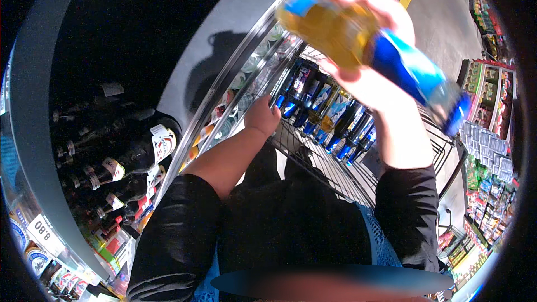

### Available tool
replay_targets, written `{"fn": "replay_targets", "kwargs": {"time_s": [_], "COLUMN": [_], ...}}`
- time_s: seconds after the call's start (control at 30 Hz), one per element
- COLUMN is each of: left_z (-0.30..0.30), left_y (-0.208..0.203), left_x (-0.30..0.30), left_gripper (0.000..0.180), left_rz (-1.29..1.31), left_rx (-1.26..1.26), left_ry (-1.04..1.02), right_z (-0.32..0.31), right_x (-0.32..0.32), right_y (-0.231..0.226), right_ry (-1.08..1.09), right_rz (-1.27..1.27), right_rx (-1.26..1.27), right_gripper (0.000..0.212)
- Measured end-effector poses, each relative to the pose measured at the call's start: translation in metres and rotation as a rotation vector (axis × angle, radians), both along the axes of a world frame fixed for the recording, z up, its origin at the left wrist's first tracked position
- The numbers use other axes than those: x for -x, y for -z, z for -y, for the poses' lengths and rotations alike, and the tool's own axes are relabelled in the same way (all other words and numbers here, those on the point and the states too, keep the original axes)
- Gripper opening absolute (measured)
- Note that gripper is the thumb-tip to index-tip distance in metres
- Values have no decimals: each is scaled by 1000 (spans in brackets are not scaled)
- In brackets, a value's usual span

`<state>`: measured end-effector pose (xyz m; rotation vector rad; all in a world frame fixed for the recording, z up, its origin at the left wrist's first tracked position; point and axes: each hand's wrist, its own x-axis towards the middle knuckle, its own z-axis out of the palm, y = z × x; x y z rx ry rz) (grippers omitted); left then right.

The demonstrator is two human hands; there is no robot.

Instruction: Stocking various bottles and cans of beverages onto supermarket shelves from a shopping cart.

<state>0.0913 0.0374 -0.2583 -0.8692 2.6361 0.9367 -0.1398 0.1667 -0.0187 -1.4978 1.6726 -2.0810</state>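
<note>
- A clear plastic bottle (358,39) of yellow drink, smooth and round with a glossy blue label, sits at one o'clock in the view.
- Its long axis runs from ten o'clock, the blue cap end, down to four o'clock.
- The right hand (366,50) wraps its fingers closed around the bottle's middle.
- The left hand (262,116), curled, rests on the wire cart (313,156) rim beside upright dark bottles (330,114); how tightly it grips cannot be told.

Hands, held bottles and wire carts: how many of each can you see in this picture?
Hands: 2, the left hand and the right hand
Yellow bottle with blue label, held in the right hand: 1
Wire cart: 1
Total: 4
The blue-labelled bottles in the cart overlap too much to count.
</note>
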Motion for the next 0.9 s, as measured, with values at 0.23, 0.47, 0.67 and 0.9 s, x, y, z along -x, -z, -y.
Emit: {"fn": "replay_targets", "kwargs": {"time_s": [0.23, 0.47, 0.67, 0.9], "left_z": [1, 0, 0, 2], "left_y": [2, -5, -2, 4], "left_x": [0, -1, 0, -1], "left_gripper": [46, 48, 47, 45], "left_rz": [26, 57, -22, -19], "left_rx": [-9, -20, -28, -49], "left_ry": [-1, -9, -39, -38], "right_z": [-82, -79, -66, -47], "right_x": [-29, -52, -67, -67], "right_y": [70, 214, 272, 289], "right_ry": [14, -256, -370, -461], "right_rz": [-307, -855, -923, -910], "right_rx": [-577, -1047, -1249, -1369], "right_gripper": [54, 40, 40, 41]}}
